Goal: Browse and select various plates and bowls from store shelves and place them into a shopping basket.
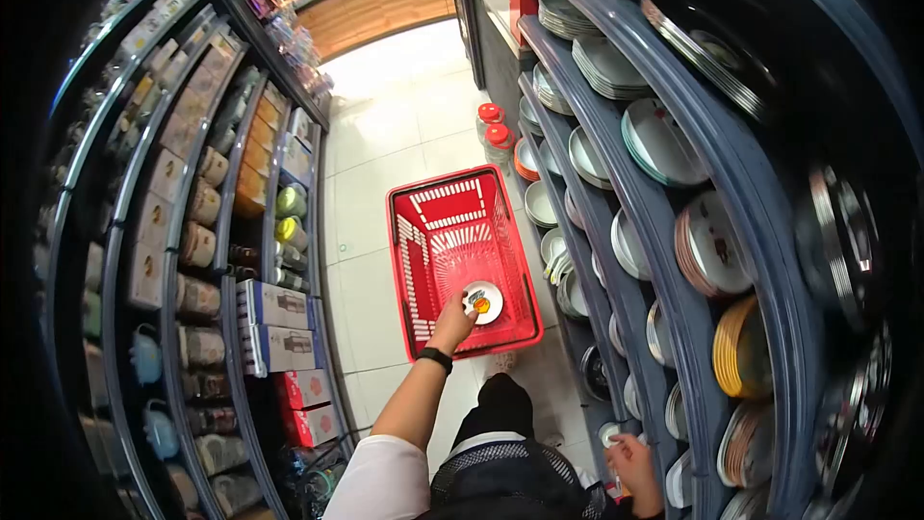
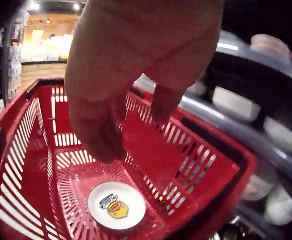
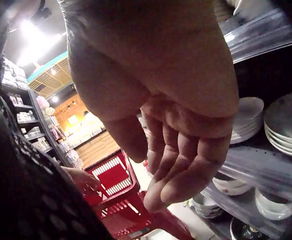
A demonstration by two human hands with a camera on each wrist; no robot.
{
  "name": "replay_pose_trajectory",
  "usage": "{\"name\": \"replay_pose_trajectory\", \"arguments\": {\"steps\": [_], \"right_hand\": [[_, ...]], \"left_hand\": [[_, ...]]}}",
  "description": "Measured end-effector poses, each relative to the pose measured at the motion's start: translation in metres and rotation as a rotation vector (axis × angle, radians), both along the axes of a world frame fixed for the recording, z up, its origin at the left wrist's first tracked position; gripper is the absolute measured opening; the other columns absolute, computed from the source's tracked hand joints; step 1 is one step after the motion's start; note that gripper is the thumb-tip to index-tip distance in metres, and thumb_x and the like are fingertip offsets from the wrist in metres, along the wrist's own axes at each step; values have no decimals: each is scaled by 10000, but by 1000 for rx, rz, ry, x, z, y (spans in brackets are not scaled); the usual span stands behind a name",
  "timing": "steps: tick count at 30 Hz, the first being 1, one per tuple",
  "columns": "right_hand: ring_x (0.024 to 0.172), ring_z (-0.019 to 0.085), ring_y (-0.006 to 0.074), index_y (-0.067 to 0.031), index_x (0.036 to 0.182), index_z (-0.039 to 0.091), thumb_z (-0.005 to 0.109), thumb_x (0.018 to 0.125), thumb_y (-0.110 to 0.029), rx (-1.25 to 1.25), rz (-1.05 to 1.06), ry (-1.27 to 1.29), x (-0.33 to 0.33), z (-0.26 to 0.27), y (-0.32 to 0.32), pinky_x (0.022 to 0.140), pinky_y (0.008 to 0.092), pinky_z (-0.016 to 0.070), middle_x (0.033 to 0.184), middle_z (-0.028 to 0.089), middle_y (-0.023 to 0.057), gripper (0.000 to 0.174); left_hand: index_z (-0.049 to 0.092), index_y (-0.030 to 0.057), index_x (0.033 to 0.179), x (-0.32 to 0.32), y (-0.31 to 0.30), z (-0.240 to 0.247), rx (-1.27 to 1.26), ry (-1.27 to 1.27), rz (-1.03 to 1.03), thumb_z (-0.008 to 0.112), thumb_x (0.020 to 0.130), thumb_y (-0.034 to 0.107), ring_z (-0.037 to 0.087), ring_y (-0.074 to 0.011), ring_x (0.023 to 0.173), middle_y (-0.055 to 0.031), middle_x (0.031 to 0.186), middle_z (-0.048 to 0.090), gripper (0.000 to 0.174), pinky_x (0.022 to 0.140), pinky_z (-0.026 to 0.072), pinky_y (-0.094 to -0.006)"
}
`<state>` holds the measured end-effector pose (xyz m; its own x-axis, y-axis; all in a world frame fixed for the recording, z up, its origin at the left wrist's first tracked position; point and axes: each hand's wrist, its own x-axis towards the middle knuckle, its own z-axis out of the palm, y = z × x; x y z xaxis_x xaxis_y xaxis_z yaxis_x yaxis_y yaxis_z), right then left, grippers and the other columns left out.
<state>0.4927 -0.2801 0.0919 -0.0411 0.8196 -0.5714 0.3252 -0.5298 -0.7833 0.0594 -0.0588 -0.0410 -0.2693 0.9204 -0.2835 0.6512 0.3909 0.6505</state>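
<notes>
A small white plate (image 1: 491, 293) with a yellow duck-like print and dark marks lies at the bottom of the red shopping basket (image 1: 530, 335). My left hand (image 1: 452, 321) reaches in over the near side of the basket. In the left wrist view the fingers of that hand (image 2: 136, 60) hang loosely above the plate (image 2: 102, 218), with space between them. My right hand (image 1: 635, 467) is low beside the right-hand shelves. Seen from the right wrist, this hand (image 3: 161, 110) has relaxed, slightly bent fingers and nothing in its grasp.
Stacks of plates and bowls (image 1: 671, 140) fill the grey shelves (image 1: 630, 183) on my right. Boxes (image 1: 279, 306) and cups line the left shelves. Two jars with red lids (image 1: 497, 135) stand on the tiled floor (image 1: 371, 202) beyond the basket.
</notes>
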Motion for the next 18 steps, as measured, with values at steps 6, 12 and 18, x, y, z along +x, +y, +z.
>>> {"name": "replay_pose_trajectory", "arguments": {"steps": [6, 12, 18], "right_hand": [[616, 615, 118, 31, 1117, 578, 549, 919, -40, -257, -182, -28, -47, 4, 15, 570, 246, 497, 778, 652, 97, 212], [631, 628, 131, 15, 1114, 589, 546, 915, -54, -317, -244, -79, -69, 8, 19, 587, 259, 504, 785, 661, 105, 215], [656, 650, 133, 4, 1115, 603, 563, 911, -79, -380, -269, -135, -83, 11, 42, 609, 257, 516, 803, 676, 99, 224]], "left_hand": [[484, 86, 1283, -31, 72, -127, -460, 268, -138, 561, 838, 81, 544, -448, 1146, -238, 1324, 459, 452, 934, 493, -489], [466, 138, 1316, -20, 91, -157, -524, 333, -177, 587, 851, 126, 470, -379, 1233, -140, 1326, 460, 481, 954, 477, -501], [518, 67, 1208, -16, 108, -175, -523, 294, -107, 625, 812, 84, 513, -392, 1195, -176, 1253, 550, 411, 955, 470, -479]]}}
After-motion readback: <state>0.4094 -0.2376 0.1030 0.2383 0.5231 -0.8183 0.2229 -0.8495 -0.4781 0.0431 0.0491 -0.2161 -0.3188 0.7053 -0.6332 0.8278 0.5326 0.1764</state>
